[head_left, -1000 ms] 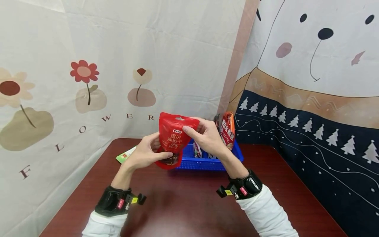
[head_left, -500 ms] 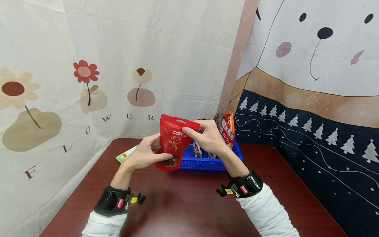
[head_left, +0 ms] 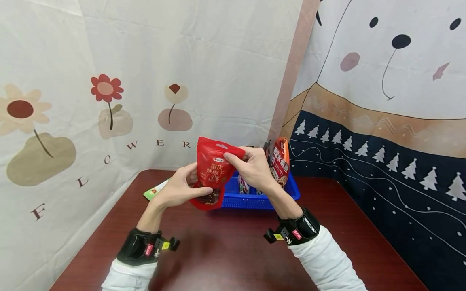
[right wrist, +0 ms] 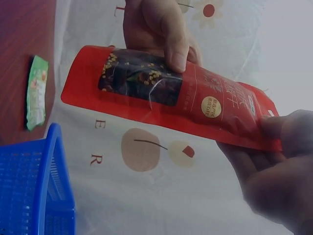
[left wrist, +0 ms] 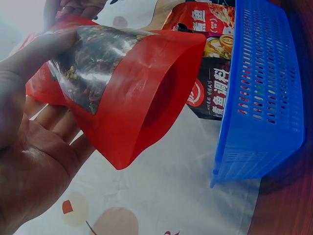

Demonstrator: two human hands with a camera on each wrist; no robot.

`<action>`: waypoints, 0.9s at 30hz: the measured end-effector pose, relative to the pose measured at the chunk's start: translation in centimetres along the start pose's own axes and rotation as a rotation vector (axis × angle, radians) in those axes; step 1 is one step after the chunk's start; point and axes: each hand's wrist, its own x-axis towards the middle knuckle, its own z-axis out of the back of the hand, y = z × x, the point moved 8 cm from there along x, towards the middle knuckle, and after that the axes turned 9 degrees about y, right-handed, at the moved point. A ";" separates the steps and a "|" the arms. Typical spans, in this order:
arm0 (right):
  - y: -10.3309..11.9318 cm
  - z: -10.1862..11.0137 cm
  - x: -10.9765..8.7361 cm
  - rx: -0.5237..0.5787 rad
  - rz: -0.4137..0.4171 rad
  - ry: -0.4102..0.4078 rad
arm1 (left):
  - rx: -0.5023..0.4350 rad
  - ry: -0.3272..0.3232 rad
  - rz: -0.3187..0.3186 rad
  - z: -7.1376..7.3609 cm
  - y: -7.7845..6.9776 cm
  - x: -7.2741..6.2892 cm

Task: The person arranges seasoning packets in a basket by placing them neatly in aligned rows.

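Observation:
Both hands hold a red stand-up pouch of dried chili [head_left: 214, 167] upright above the table, its printed front facing the head camera. My left hand [head_left: 178, 188] grips its lower left side, thumb across the clear window. At the top right corner, near the hang hole, my right hand [head_left: 255, 165] pinches the pouch between thumb and fingers. Dark chili pieces and pale seeds show through the window [right wrist: 139, 77] in the right wrist view. From the left wrist, the pouch's folded red base [left wrist: 161, 93] is visible.
Behind the pouch stands a blue plastic basket [head_left: 247, 202] holding several packets, including a tall red-orange one [head_left: 280, 161]. A green and white packet [head_left: 154, 190] lies on the dark red table [head_left: 233, 250] left of it. Printed cloth hangs behind and at the right.
The pouch shifts and tilts very slightly in the hands. Both hands keep their hold at nearly the same place.

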 end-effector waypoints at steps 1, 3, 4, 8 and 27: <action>0.1 0.0 0.0 -0.001 0.003 -0.004 | -0.003 -0.002 -0.001 0.0 0.0 0.0; 0.2 0.0 0.0 -0.006 0.010 -0.013 | -0.009 -0.006 -0.002 0.0 0.1 0.1; 0.2 0.0 0.0 -0.010 0.012 -0.018 | -0.013 -0.009 -0.001 0.0 0.1 0.2; 0.3 0.3 0.0 -0.024 0.010 -0.057 | -0.022 -0.025 0.000 -0.2 0.4 0.4; 0.4 4.2 0.2 -0.150 -0.008 -0.449 | 0.271 -0.414 -0.041 1.5 3.0 0.6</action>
